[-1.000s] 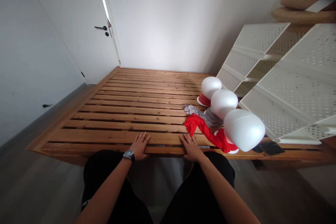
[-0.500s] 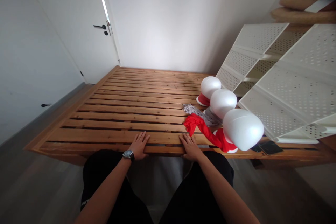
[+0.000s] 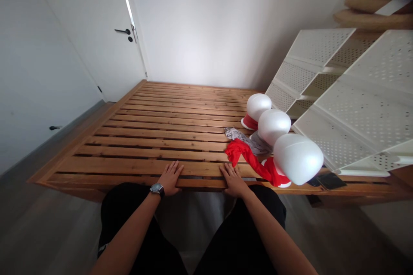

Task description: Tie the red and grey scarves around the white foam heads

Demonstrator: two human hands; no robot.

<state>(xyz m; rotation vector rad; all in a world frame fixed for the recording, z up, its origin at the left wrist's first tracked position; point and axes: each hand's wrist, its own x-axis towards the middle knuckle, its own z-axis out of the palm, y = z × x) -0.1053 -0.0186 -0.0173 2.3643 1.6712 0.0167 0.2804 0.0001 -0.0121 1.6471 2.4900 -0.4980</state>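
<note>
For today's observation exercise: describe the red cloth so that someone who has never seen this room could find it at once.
Start at the slatted wooden platform and go to its right side, where three white foam heads stand in a row. The red cloth trails from the base of the nearest head toward the right hand. The cloth just behind it is grey.

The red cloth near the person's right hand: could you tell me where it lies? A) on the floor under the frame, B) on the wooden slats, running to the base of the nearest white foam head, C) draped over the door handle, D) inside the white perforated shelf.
B: the red cloth lies on the wooden slats, just beyond the right hand, and reaches the base of the nearest white foam head.
</note>
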